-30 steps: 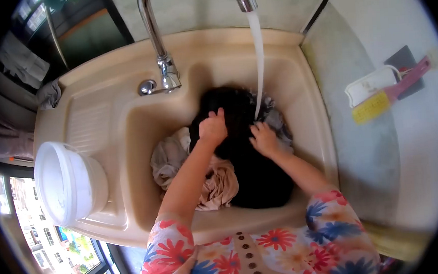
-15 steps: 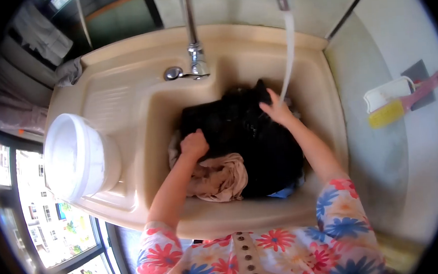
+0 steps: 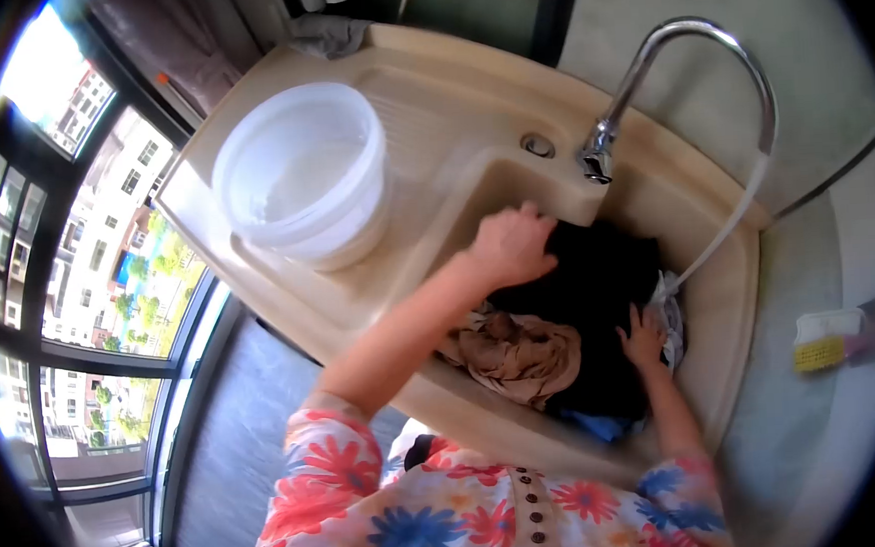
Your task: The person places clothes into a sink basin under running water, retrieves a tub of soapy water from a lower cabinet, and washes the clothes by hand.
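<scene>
In the basin of the beige sink (image 3: 738, 355) lies a heap of black cloth (image 3: 598, 284), with a tan cloth (image 3: 523, 353) at its near left. A bit of blue cloth (image 3: 602, 425) shows below the black one. My left hand (image 3: 513, 247) is over the basin's left edge above the black cloth, fingers bent; whether it holds anything is unclear. My right hand (image 3: 644, 338) rests on the right side of the black cloth with its fingers spread, beside a pale cloth (image 3: 671, 314). Water runs from the curved faucet (image 3: 688, 27) into the basin's right side.
A white bucket (image 3: 301, 177) stands on the ribbed drainboard at the left. Grey cloth (image 3: 330, 36) hangs at the sink's back left corner. A yellow brush (image 3: 819, 352) is on the right wall. Windows (image 3: 106, 264) are on the left.
The view has turned toward the left, bringing the bucket and windows further in. My left hand has lifted off the cloth toward the basin's edge. My right hand is now lower on the black cloth.
</scene>
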Available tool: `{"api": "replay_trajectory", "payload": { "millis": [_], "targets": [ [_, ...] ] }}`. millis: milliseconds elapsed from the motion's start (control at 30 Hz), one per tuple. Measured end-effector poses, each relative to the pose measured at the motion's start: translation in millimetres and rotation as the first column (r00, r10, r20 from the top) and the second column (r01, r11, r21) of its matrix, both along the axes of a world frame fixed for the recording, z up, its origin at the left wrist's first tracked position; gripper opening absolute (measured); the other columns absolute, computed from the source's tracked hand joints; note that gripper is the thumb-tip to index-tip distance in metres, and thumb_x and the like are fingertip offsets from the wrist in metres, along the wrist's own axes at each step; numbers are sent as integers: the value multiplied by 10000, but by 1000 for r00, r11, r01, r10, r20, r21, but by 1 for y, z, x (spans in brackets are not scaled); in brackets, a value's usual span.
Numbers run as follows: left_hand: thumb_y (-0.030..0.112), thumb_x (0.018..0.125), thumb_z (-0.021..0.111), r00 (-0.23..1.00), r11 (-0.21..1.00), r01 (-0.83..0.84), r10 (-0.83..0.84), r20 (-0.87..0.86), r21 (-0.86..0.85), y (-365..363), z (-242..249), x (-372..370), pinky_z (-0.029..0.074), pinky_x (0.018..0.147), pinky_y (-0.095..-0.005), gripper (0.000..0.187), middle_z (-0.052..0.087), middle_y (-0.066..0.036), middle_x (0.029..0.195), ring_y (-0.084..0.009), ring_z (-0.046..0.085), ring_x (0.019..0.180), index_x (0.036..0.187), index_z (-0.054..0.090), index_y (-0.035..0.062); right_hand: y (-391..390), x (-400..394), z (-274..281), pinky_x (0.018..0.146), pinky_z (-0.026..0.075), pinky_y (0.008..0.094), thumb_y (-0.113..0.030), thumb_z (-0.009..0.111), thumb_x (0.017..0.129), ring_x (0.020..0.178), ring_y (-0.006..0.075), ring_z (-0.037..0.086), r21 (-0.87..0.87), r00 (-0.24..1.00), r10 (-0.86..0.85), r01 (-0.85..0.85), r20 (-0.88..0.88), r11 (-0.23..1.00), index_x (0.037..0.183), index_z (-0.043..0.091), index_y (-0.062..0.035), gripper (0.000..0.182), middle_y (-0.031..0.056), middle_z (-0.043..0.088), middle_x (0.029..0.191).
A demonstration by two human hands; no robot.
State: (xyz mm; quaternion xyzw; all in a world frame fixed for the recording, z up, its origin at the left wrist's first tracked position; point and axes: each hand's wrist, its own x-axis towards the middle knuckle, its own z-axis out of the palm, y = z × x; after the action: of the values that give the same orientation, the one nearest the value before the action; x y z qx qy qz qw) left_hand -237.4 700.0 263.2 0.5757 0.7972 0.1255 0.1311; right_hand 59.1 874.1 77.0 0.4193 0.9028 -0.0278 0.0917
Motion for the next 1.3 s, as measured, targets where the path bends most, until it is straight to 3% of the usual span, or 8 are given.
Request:
{"api": "replay_trajectory", "payload": {
  "millis": [167, 300, 333, 433, 567, 867, 1067, 1300],
  "targets": [
    [168, 728, 668, 952, 831, -271, 307, 5, 485, -103, 123, -73, 484, 669, -290, 324, 611, -38, 1028, -173, 599, 758, 1047, 615, 159, -2, -11, 59, 924, 269, 592, -325, 576, 789, 1206, 301, 382, -214, 990, 0, 31, 143, 976, 1291, 412, -172, 550, 128, 330, 1364],
    [204, 754, 665, 698, 668, -448, 677, -234, 594, -191, 129, -183, 495, 653, -274, 326, 632, -66, 964, -166, 604, 751, 1058, 620, 96, 2, -5, 77, 919, 329, 536, -266, 595, 767, 1041, 227, 543, -542, 957, -174, 20, -234, 840, 1069, 611, -150, 324, 56, 625, 1029],
    [239, 741, 660, 696, 662, -567, 703, -145, 490, -213, 108, -222, 504, 658, -303, 381, 631, -96, 950, -197, 607, 802, 1093, 597, 109, -9, -11, 86, 823, 448, 358, -217, 636, 740, 894, 273, 601, -461, 945, -164, 16, -284, 887, 990, 636, -80, 285, 104, 650, 906],
    [252, 715, 669, 603, 603, -787, 706, 372, 131, -229, 96, -229, 517, 565, -330, 473, 630, -135, 919, -226, 617, 799, 1147, 558, 96, -34, -22, 115, 745, 480, 346, -163, 639, 729, 846, 272, 612, -47, 993, 96, -92, 73, 995, 978, 637, -92, 259, 104, 642, 933],
    [65, 683, 567, 542, 510, -819, 538, 645, 263, -228, 69, -245, 502, 508, -315, 423, 632, -111, 803, -202, 613, 659, 1105, 590, 53, -26, -33, 110, 730, 483, 352, -140, 630, 734, 822, 280, 615, -97, 947, 157, -191, -282, 977, 955, 638, -82, 229, 119, 640, 922],
    [58, 676, 526, 847, 675, -467, 526, 71, 572, -161, 129, -136, 467, 734, -338, 393, 608, -109, 808, -227, 578, 759, 1042, 645, 136, -114, -196, 251, 703, 468, 258, -76, 526, 851, 769, 177, 608, -51, 318, 135, -512, -938, 858, 964, 616, -17, 157, 110, 639, 884],
    [22, 674, 503, 910, 734, -259, 403, -95, 627, -140, 131, -96, 445, 718, -358, 379, 550, -119, 733, -284, 546, 721, 1006, 655, 124, -176, -303, 227, 770, 452, 404, -142, 505, 830, 923, 310, 555, 268, 413, 647, -670, -641, 693, 963, 534, -1, 196, 149, 562, 1006],
    [74, 708, 510, 897, 751, -302, 433, -93, 587, -136, 131, -98, 455, 762, -395, 348, 581, -140, 886, -319, 566, 831, 1011, 649, 173, -192, -307, 196, 786, 419, 414, -253, 552, 788, 894, 355, 543, -122, 677, 455, -624, -579, 772, 966, 510, 18, 326, 236, 560, 939]
  ]
}}
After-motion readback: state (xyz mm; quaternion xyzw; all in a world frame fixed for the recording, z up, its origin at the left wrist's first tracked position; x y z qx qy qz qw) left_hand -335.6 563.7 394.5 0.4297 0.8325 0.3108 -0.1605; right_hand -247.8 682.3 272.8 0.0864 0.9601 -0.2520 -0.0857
